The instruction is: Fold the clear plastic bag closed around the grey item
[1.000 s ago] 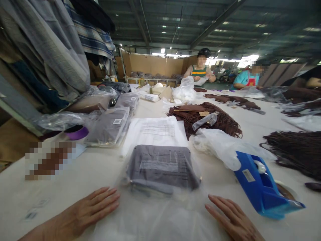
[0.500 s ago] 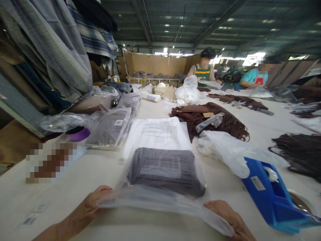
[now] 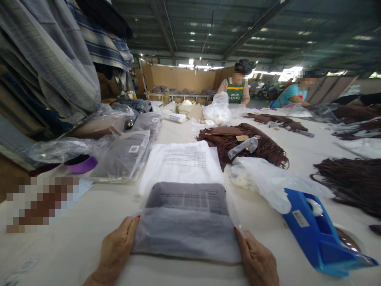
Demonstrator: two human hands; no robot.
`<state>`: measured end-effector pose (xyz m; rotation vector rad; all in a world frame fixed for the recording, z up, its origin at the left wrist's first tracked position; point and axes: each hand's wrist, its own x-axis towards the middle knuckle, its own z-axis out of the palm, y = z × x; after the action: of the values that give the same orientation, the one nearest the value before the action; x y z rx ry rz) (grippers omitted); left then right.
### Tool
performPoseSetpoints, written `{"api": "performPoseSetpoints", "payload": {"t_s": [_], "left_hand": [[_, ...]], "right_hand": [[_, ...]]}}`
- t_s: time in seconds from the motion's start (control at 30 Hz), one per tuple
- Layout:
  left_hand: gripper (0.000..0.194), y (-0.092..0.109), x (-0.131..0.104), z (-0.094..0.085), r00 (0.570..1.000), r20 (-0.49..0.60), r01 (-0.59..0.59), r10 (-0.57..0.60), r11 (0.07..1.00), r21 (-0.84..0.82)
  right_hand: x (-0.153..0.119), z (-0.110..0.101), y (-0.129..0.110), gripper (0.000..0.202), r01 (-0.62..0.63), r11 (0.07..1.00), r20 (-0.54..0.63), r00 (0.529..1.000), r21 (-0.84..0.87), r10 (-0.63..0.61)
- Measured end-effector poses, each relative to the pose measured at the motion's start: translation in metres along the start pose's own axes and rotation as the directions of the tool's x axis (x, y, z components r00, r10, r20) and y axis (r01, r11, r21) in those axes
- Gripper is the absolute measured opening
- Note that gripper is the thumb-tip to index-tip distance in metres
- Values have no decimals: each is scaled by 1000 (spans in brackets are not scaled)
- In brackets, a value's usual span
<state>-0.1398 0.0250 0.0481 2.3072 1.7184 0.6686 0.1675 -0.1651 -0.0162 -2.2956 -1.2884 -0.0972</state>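
A grey folded item sealed in a clear plastic bag [image 3: 187, 222] lies on the white table [image 3: 74, 222] right in front of me. The bag's near flap is folded over onto the item. My left hand [image 3: 117, 248] presses the bag's left edge and my right hand [image 3: 257, 260] presses its right edge, fingers pinching the folded flap. A printed empty plastic bag [image 3: 182, 161] lies just behind it.
A blue tape dispenser [image 3: 317, 234] sits at the right, crumpled clear plastic [image 3: 264, 178] beside it. Brown fringed bags [image 3: 244, 145] lie further back and right [image 3: 354, 180]. Bagged grey items [image 3: 123, 157] and a purple roll [image 3: 80, 163] are left. Two people work at the far end.
My hands went from flat on the table to lifting the bag's near flap and folding it over the grey item; they now hold it at both sides.
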Motion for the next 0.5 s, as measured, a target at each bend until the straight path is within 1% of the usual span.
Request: {"api": "performPoseSetpoints", "payload": {"t_s": [0.07, 0.13, 0.2, 0.23, 0.3, 0.33, 0.37, 0.4, 0.43, 0.47, 0.5], "left_hand": [[36, -4, -3, 3, 1000, 3, 28, -28, 994, 101], [34, -5, -5, 5, 996, 5, 84, -86, 982, 167], [31, -4, -6, 6, 994, 9, 103, -108, 969, 224], [30, -4, -6, 6, 995, 9, 93, -98, 962, 257], [31, -4, -6, 5, 999, 30, 21, -33, 944, 329], [32, -5, -7, 4, 999, 35, -13, 1, 934, 358], [33, -6, -7, 2, 999, 12, -34, 32, 925, 378], [34, -5, -8, -1, 996, -50, -53, 79, 918, 393], [35, -3, -8, -3, 979, -142, -76, 145, 911, 404], [35, 0, -9, -5, 939, -253, -111, 231, 905, 411], [36, 6, -10, -7, 874, -342, -188, 346, 888, 419]], "right_hand": [[0, 6, 1, 45, 50, 987, 5, 999, -153, -50], [1, 9, -1, 42, 86, 958, 28, 996, -274, -82], [4, 7, -8, 36, 63, 936, 49, 998, -346, -49], [5, 5, -13, 34, 30, 929, 55, 998, -370, -11], [10, 0, -23, 30, -16, 916, 75, 996, -401, 50], [11, -3, -27, 29, -23, 911, 86, 994, -411, 64], [13, -5, -30, 28, -19, 909, 96, 993, -416, 64], [14, -7, -33, 28, -9, 910, 104, 993, -415, 58], [15, -8, -34, 28, -4, 912, 108, 993, -409, 53], [15, -9, -35, 29, -7, 916, 108, 993, -402, 55], [15, -9, -36, 29, -6, 919, 111, 992, -394, 54]]}}
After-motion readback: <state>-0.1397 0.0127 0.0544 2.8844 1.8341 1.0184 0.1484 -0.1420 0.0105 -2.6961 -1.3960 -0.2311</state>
